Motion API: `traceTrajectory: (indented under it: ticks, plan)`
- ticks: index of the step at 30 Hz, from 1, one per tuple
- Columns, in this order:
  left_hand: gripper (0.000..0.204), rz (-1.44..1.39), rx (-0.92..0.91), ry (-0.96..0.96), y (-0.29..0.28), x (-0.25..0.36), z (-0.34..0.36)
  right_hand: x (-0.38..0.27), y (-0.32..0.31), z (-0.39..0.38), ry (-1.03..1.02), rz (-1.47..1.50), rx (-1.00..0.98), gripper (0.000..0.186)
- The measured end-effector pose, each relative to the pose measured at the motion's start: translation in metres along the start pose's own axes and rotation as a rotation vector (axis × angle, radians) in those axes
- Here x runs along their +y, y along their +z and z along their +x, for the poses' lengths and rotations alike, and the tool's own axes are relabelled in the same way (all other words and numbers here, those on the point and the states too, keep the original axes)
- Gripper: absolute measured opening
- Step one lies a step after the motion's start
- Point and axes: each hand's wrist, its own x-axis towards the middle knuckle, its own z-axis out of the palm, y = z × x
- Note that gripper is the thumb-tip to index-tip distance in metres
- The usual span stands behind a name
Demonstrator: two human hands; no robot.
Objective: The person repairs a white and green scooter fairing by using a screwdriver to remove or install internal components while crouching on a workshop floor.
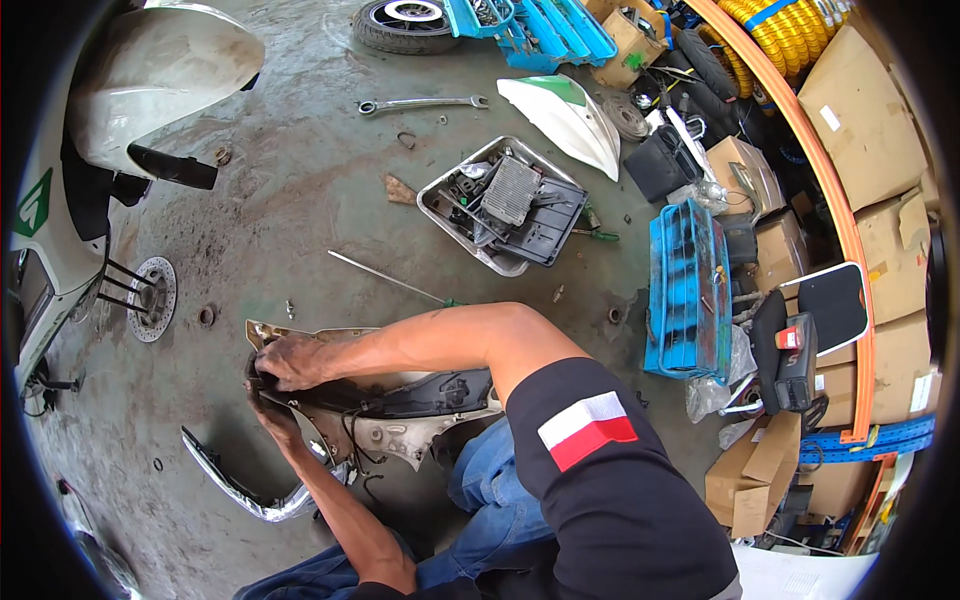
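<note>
A cream motorcycle body panel [398, 436] lies in front of my knees, its inner side up, with a long black plastic part [425, 394] along it and thin black cables hanging at its near edge. My right hand [291, 361] is closed at the panel's left end, fingers curled down; what they pinch is hidden. Just below it, my left hand [268, 398] grips the panel's left edge, its fingers partly out of sight. A curved light unit with a chrome rim [262, 510] rests on the floor near my left forearm.
Past the panel lie a long screwdriver [385, 274], a metal tray of parts [440, 215] and a combination wrench [422, 104]. A blue toolbox [688, 290] stands right, before shelving with cardboard boxes [880, 240]. A white scooter [70, 250] and brake disc [152, 300] are left.
</note>
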Motion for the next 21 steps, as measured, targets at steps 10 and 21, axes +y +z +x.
traceTrajectory:
  ticks: [10,21]
  plan:
    - [0.065,0.32,0.09,0.409,-0.043,-0.033,-0.014,0.066,-0.059,-0.014,0.511,0.124,0.107,0.053]
    - [0.054,0.101,0.2,0.15,0.003,0.012,-0.021,0.107,-0.038,-0.044,0.676,0.019,-0.197,0.049]
